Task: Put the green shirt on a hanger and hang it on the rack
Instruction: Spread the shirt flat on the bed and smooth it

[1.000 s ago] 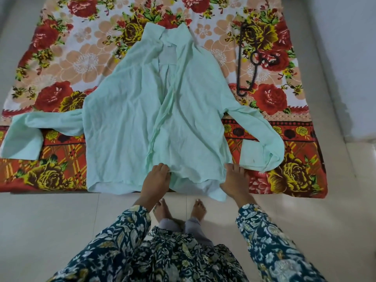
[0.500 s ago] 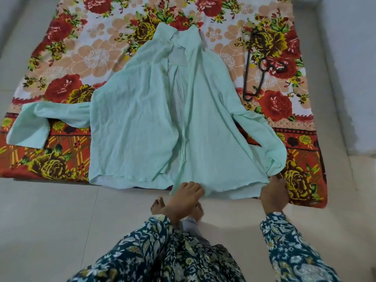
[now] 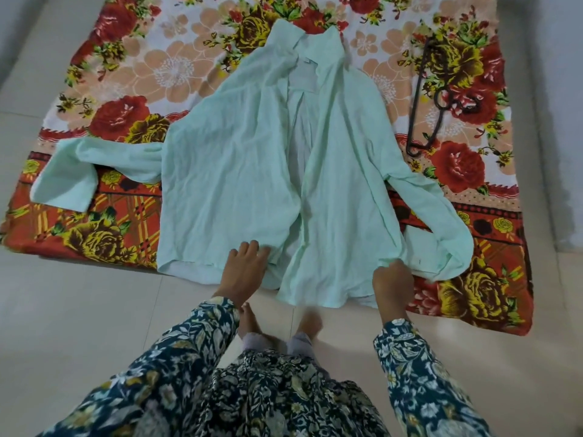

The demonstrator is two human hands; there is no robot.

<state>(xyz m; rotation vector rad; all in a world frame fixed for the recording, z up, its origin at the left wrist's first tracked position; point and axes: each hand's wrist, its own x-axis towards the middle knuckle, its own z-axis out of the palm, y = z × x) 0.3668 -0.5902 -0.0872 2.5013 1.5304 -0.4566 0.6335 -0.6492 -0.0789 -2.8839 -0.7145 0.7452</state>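
Note:
A pale green shirt (image 3: 239,171) lies spread on a floral blanket (image 3: 132,74), collar at the far end, front open down the middle, sleeves out to both sides. My left hand (image 3: 246,266) rests on the hem of the left front panel with fingers fairly straight. My right hand (image 3: 392,282) grips the hem of the right front panel, fingers curled into the cloth. A dark hanger (image 3: 426,99) lies on the blanket to the right of the shirt, apart from it. No rack is in view.
The blanket covers a pale tiled floor (image 3: 79,326). A light wall (image 3: 564,89) runs along the right side. My bare feet (image 3: 277,323) stand on the tiles just below the shirt's hem.
The shirt's front has been pulled open and its right panel smoothed. My left hand has shifted left onto the left panel's hem; my right hand came back inward along the right hem.

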